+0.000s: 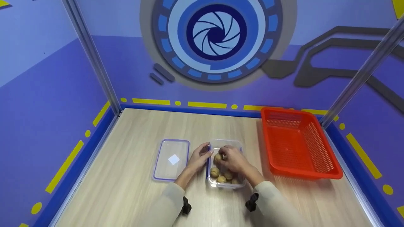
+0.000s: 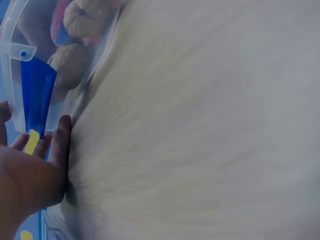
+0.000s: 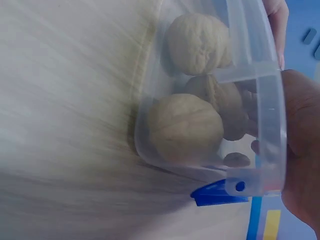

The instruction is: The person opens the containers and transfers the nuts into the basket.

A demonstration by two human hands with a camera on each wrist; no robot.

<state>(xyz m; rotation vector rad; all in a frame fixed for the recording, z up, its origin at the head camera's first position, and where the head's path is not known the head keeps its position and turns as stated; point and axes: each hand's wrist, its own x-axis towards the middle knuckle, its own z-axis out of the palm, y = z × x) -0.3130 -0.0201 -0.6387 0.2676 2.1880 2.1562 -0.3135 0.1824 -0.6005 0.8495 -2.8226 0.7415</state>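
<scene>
A clear plastic food container stands on the table with several walnuts gathered mostly at its near end. Reaching in over its right side, my right hand pinches one walnut by the container's left inner wall. My left hand rests against the outside of the left wall, fingers mostly straight. The left wrist view shows those fingers beside a blue side clip. Through the wall in the right wrist view, walnuts lie at the bottom; the right fingertips are largely hidden there.
Left of the container lies its clear lid, edged in purple-blue and bearing a white diamond-shaped label. A red plastic basket stands at the right. Printed panels enclose the wooden table at the back and sides.
</scene>
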